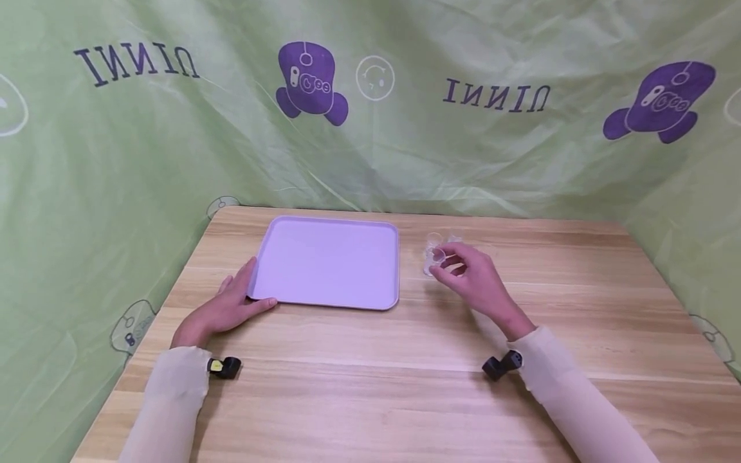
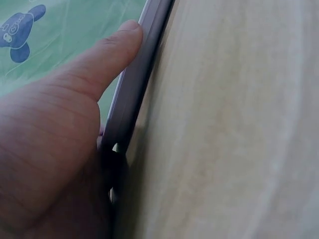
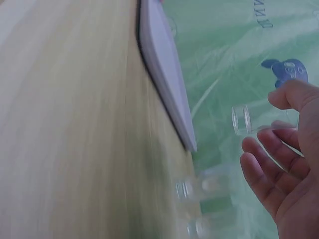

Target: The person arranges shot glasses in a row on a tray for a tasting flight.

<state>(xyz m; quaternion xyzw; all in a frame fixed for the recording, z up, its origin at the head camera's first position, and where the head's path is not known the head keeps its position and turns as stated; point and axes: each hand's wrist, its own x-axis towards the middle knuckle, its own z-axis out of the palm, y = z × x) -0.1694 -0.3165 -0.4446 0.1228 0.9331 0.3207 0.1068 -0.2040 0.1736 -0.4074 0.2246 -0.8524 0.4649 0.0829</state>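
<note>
A purple tray (image 1: 327, 262) lies flat on the wooden table. My left hand (image 1: 226, 308) rests at its near left corner, with fingers along the left side and the thumb (image 2: 112, 55) against the near rim. Right of the tray, my right hand (image 1: 477, 280) pinches a small clear glass (image 3: 256, 118) between thumb and fingertips, above the tabletop. Two similar glasses (image 3: 212, 185) appear below that hand in the right wrist view, blurred. One glass (image 1: 455, 239) stands just behind the hand in the head view.
The wooden table (image 1: 370, 392) ends at the back and left against a green printed cloth (image 1: 370, 154). Cloth also hangs along the right side. A small black wrist device (image 1: 502, 365) sits at the right cuff, another black device (image 1: 226, 367) at the left.
</note>
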